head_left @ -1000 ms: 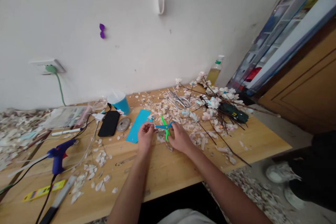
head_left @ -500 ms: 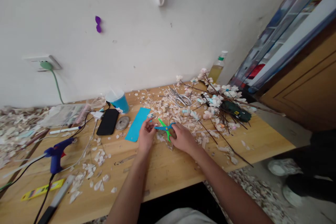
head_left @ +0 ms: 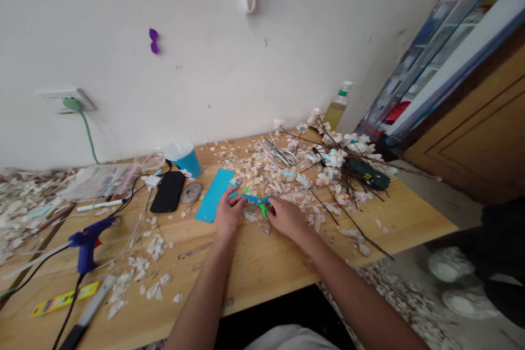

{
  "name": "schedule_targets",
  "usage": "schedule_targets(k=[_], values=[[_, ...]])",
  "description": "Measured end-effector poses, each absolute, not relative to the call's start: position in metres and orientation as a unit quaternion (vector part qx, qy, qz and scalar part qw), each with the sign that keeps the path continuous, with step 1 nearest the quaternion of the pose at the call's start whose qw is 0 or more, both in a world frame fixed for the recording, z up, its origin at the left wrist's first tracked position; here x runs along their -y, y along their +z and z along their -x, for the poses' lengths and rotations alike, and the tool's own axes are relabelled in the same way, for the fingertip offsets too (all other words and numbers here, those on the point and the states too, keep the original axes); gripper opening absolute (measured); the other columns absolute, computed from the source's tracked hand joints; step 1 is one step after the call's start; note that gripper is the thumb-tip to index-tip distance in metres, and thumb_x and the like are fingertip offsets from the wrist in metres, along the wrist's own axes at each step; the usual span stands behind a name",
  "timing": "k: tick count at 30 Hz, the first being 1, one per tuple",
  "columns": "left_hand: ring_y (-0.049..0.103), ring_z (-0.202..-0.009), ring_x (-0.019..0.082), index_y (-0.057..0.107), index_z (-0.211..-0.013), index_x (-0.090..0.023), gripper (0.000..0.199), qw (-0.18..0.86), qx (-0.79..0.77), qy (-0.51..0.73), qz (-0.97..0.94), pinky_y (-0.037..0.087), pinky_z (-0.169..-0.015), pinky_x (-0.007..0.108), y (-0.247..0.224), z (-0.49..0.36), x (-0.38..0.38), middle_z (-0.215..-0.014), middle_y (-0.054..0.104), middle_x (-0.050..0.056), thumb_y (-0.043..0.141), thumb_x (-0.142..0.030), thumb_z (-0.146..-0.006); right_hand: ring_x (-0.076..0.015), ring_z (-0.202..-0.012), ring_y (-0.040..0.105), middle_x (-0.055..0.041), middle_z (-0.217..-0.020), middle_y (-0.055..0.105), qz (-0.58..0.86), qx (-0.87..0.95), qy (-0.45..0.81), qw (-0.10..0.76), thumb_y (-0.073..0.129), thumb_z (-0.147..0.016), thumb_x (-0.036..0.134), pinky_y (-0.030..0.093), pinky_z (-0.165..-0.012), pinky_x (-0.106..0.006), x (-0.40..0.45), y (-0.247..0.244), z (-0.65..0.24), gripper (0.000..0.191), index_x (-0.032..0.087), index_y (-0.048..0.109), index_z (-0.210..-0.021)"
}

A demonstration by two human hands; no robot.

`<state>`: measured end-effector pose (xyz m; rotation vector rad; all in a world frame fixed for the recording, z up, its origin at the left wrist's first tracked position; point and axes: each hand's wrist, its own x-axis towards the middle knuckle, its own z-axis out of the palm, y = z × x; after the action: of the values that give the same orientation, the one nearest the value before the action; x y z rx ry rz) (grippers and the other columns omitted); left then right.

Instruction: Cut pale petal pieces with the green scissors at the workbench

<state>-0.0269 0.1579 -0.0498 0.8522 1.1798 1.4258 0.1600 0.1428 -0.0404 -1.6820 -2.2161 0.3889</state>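
Note:
Blue-and-green scissors (head_left: 257, 200) are gripped in my right hand (head_left: 287, 219), over the middle of the wooden table. Their tips point left, toward my left hand (head_left: 228, 212). Its fingers are pinched together beside the blades, and whatever is between them is too small to make out. Under and beside that hand lies a flat blue sheet (head_left: 212, 197). Pale petals (head_left: 266, 178) are strewn behind and around both hands. A pair of metal scissors (head_left: 281, 156) lies among them.
To the right are branches with white blossoms (head_left: 338, 156), a dark green bundle (head_left: 367, 172) and a bottle (head_left: 336, 109). On the left are a blue cup (head_left: 186, 161), phone (head_left: 167, 191), round tin (head_left: 191, 193), blue glue gun (head_left: 88, 240), yellow packet (head_left: 65, 298) and dark-handled blade (head_left: 92, 306).
The scissors' blades have turned or closed somewhat: the green part shows less. Both hands stay nearly in place. At the right edge, another person's feet have shifted.

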Motion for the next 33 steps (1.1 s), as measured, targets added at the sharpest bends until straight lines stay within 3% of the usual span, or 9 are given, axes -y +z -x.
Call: schedule_targets(k=[7, 15, 20, 25, 28, 33], values=[[0.067, -0.065, 0.016, 0.067, -0.101, -0.015, 0.055, 0.544, -0.489, 0.593, -0.336, 0.051, -0.067, 0.027, -0.052, 0.026, -0.159, -0.075, 0.073, 0.006, 0.090, -0.036, -0.055, -0.0182, -0.069, 0.062, -0.0038, -0.077, 0.069, 0.611, 0.766, 0.140, 0.144, 0.058, -0.087, 0.025, 0.029, -0.058, -0.026, -0.144, -0.037, -0.164, 0.009, 0.023, 0.067, -0.088], [0.064, -0.059, 0.012, 0.071, -0.081, -0.015, 0.041, 0.592, -0.465, 0.582, -0.308, 0.052, -0.060, 0.023, -0.052, 0.020, -0.158, -0.069, 0.071, 0.003, 0.092, -0.032, -0.050, -0.0188, -0.069, 0.063, -0.0050, -0.078, 0.071, 0.617, 0.761, 0.130, 0.153, 0.058, -0.086, 0.023, 0.030, -0.058, -0.025, -0.139, -0.038, -0.161, 0.010, 0.022, 0.068, -0.088], [0.067, -0.066, 0.013, 0.072, -0.085, -0.013, 0.037, 0.671, -0.406, 0.574, -0.236, 0.056, -0.068, 0.026, -0.050, 0.016, -0.150, -0.080, 0.074, 0.007, 0.091, -0.025, -0.055, -0.0161, -0.064, 0.060, -0.0022, -0.070, 0.069, 0.619, 0.720, 0.195, 0.244, 0.057, -0.084, 0.022, 0.031, -0.056, -0.023, -0.134, -0.042, -0.154, 0.013, 0.022, 0.070, -0.085], [0.068, -0.069, 0.014, 0.074, -0.091, -0.014, 0.041, 0.684, -0.387, 0.574, -0.231, 0.055, -0.069, 0.025, -0.045, 0.014, -0.147, -0.081, 0.074, 0.007, 0.091, -0.023, -0.055, -0.0148, -0.064, 0.059, -0.0007, -0.068, 0.067, 0.592, 0.664, 0.310, 0.335, 0.054, -0.082, 0.022, 0.038, -0.059, -0.021, -0.125, -0.053, -0.143, 0.017, 0.020, 0.071, -0.081], [0.066, -0.068, 0.014, 0.075, -0.086, -0.015, 0.035, 0.668, -0.403, 0.559, -0.280, 0.054, -0.068, 0.025, -0.046, 0.014, -0.148, -0.078, 0.074, 0.006, 0.090, -0.028, -0.056, -0.0161, -0.067, 0.060, -0.0010, -0.068, 0.067, 0.563, 0.632, 0.377, 0.375, 0.057, -0.083, 0.030, 0.043, -0.060, -0.023, -0.125, -0.057, -0.137, 0.018, 0.019, 0.071, -0.080], [0.062, -0.061, 0.013, 0.077, -0.079, -0.014, 0.029, 0.557, -0.497, 0.551, -0.373, 0.047, -0.060, 0.023, -0.047, 0.018, -0.152, -0.071, 0.072, 0.005, 0.087, -0.033, -0.059, -0.0166, -0.067, 0.061, -0.0015, -0.070, 0.066, 0.500, 0.569, 0.479, 0.444, 0.061, -0.084, 0.046, 0.049, -0.062, -0.028, -0.121, -0.038, -0.144, 0.029, 0.018, 0.071, -0.085]])
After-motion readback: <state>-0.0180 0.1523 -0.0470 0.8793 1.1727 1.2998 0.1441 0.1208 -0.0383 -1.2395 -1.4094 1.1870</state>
